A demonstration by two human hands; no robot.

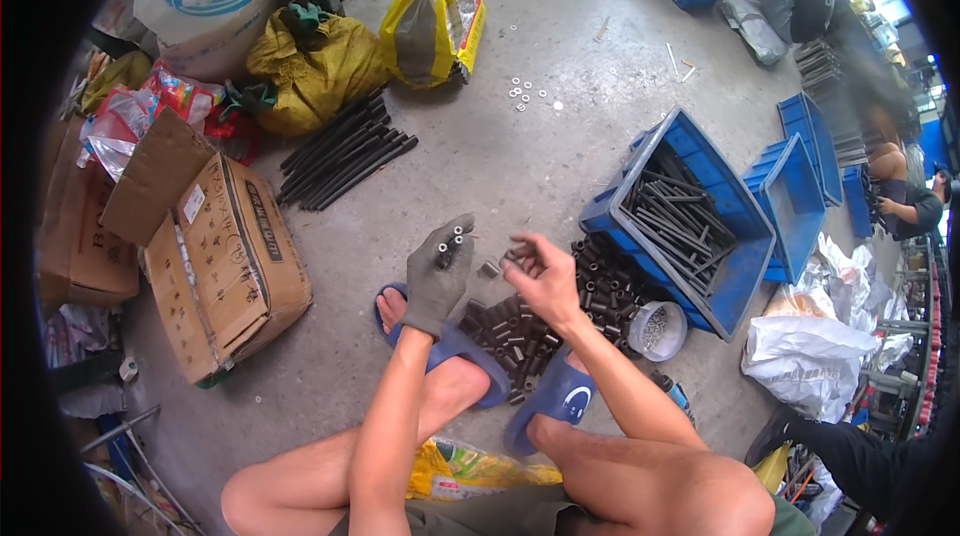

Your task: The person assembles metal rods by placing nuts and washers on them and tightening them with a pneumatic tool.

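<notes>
While the gloved left hand (436, 281) curls around small ring-ended pieces (443, 248), the right hand (547, 281) sits apart, grip unclear; dark sleeves (515, 334) piled on the floor (545, 161) look light, stiff, probably prone to rolling: best pinched across the barrel.

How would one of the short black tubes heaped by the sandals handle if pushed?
Being round, one of the short black tubes would probably roll on the floor, though neighbours in the heap might stop it. They look stiff, keeping their shape while piled. Their faint shine hints at slippery sides.
</notes>
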